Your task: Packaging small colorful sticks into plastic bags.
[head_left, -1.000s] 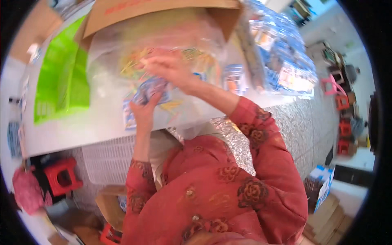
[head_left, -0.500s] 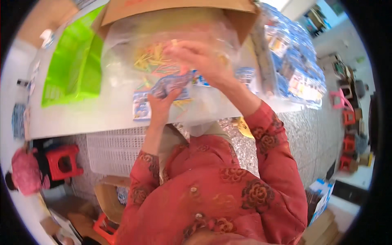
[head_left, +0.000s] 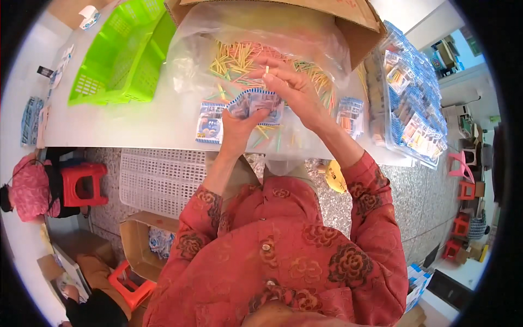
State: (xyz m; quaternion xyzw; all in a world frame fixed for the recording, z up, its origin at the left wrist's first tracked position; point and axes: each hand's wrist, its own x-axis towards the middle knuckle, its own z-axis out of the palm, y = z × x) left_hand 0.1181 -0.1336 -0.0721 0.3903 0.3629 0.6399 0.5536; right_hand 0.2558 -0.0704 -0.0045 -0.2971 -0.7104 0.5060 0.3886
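My left hand (head_left: 238,131) is closed on a small clear packet (head_left: 265,102) with blue striped edges, its thumb lying across the front. Just above and to the right, my right hand (head_left: 299,94) pinches a thin pale yellow stick (head_left: 267,70) between thumb and fingers. A heap of thin yellow, pink and green sticks (head_left: 239,56) spreads behind both hands on a clear plastic sheet (head_left: 190,54). Beneath my left hand a similar packet (head_left: 208,122) lies on the white table, with a few loose sticks beside it. Another packet (head_left: 350,115) lies right of my right wrist.
An open cardboard box (head_left: 357,34) rises behind the heap. A green basket (head_left: 117,60) stands at the left, and stacked blue-striped packets (head_left: 411,98) at the right. Below the table are a white crate (head_left: 155,177), a cardboard box (head_left: 136,240) and red stools (head_left: 84,182). Other people sit at the left.
The whole view has shifted, with the table things lower right or higher. My right hand, blurred over the heap before, now pinches a stick near the packet. My left hand keeps the packet.
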